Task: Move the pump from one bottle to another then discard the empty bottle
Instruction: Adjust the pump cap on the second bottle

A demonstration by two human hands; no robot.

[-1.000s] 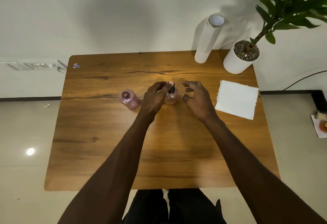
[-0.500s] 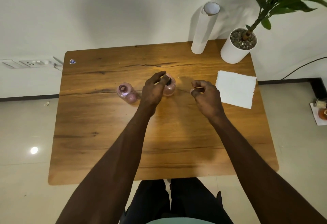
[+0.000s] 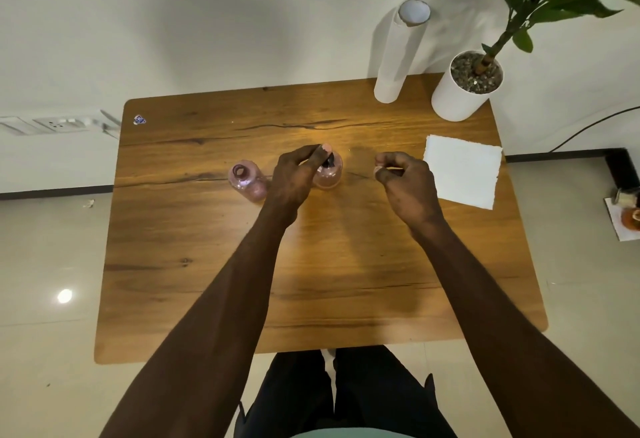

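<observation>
Two small pink bottles stand near the middle of the wooden table [image 3: 311, 299]. The left bottle [image 3: 247, 184] has an open neck with no pump. The right bottle [image 3: 329, 174] carries a dark pump [image 3: 329, 160] on top. My left hand [image 3: 294, 178] is on that bottle, with fingertips closed around the pump. My right hand [image 3: 405, 181] hovers to the right of the bottle, apart from it. Its fingers are curled with thumb and forefinger pinched together, and nothing shows between them.
A white paper napkin [image 3: 462, 171] lies right of my right hand. At the back right stand a white paper roll [image 3: 398, 57] and a potted plant [image 3: 464, 88]. A small sticker [image 3: 139, 120] sits at the back left corner. The floor surrounds the table.
My right hand has drawn away from the pump bottle to the right and curled into a pinch. My left hand stays on the pump. The view has shifted slightly.
</observation>
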